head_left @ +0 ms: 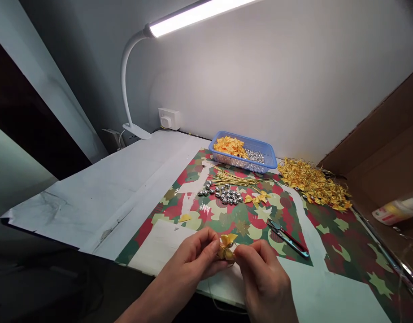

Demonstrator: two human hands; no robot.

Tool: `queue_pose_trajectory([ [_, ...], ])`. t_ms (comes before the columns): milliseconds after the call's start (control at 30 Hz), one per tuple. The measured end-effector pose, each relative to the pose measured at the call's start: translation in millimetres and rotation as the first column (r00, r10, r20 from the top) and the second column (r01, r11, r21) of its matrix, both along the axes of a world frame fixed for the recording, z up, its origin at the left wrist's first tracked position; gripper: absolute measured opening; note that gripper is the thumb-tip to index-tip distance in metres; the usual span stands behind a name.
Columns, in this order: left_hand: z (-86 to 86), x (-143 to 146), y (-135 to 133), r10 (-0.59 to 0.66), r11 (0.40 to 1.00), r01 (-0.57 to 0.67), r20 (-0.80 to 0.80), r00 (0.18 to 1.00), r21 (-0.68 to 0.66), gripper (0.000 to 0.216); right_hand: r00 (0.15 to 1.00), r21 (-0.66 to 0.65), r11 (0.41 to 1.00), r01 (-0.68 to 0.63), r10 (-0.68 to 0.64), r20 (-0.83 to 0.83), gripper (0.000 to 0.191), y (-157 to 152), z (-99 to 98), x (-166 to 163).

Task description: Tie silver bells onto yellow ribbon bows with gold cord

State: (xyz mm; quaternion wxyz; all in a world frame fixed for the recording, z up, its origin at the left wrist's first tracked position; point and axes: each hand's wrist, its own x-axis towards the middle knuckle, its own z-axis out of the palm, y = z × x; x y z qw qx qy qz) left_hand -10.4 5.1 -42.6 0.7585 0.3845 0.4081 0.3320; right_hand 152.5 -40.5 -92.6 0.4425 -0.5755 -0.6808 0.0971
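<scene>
Close to the table's front edge, my left hand (196,258) pinches a small yellow ribbon bow (228,240) between thumb and fingers. A small silver bell shows at the middle of the bow. My right hand (265,276) is closed at the bow's right side, its thumb and finger pinching a thin cord that is mostly hidden. Just beyond the hands lie a pile of silver bells (228,194), a bundle of gold cords (233,177) and a few loose yellow bows (258,198). A single yellow ribbon piece (185,218) lies to the left.
Thread snips (289,238) lie right of my hands. At the back stands a blue basket (268,154) holding yellow bows and silver bells. A heap of corded yellow bows (314,181) is at the right, near a cardboard box (377,148) and bottle (397,209). A lamp (125,80) lights the table.
</scene>
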Motion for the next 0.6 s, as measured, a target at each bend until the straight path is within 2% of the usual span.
queue_pose_trajectory([
  [167,2.0,2.1,0.2,-0.029,1.000,0.029,-0.009,1.000,0.003,0.040,0.985,0.053,0.997,0.054,-0.062,0.161,0.026,-1.9,3.7,1.5],
  [267,1.1,2.8,-0.7,-0.042,0.999,0.042,-0.015,0.999,0.023,0.041,0.974,0.042,0.998,0.055,-0.062,0.218,0.026,-1.5,5.4,0.9],
  [433,0.3,4.0,0.4,-0.050,0.999,0.050,0.013,0.999,0.004,0.036,0.994,-0.002,1.000,-0.030,0.030,0.105,0.028,0.5,5.5,2.3],
  [600,-2.1,7.8,-0.2,-0.076,0.997,0.076,0.031,0.997,0.016,0.031,0.997,0.033,0.998,0.044,-0.046,0.059,0.024,1.7,-0.7,-0.5],
])
